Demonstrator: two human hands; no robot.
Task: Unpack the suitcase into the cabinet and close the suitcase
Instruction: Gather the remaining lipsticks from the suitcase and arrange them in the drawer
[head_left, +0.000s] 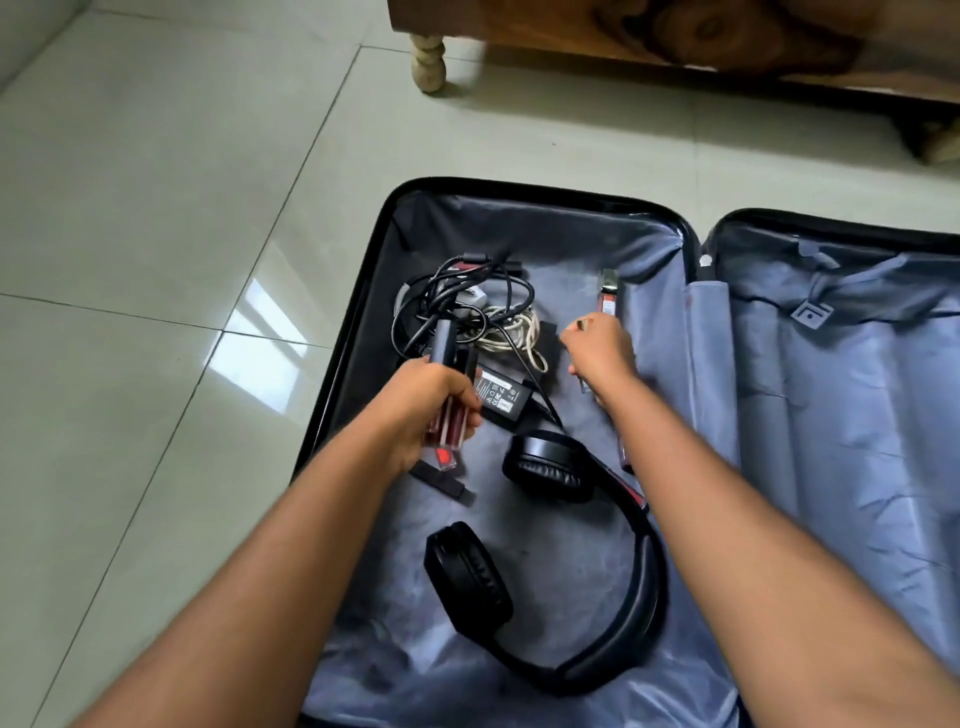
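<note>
Grey-lined suitcase (358, 332) open flat on tiled floor (156, 208), filling lower right of frame. Left hand (426, 410), centre frame, fingers wrapped round a bundle of red tubes (449, 421) with dark caps. Right hand (600, 353), just right of centre, fingers curled, pinching a thin item at its fingertips; item too small to identify. Another red tube (609, 291) lying on lining just above right hand. Tangle of black and white cables (467, 312) in upper part of left half; black adapter (501, 397) below it, beside left hand. Black headphones (571, 561) lower centre. Wooden cabinet (675, 31) on legs along top edge.
</note>
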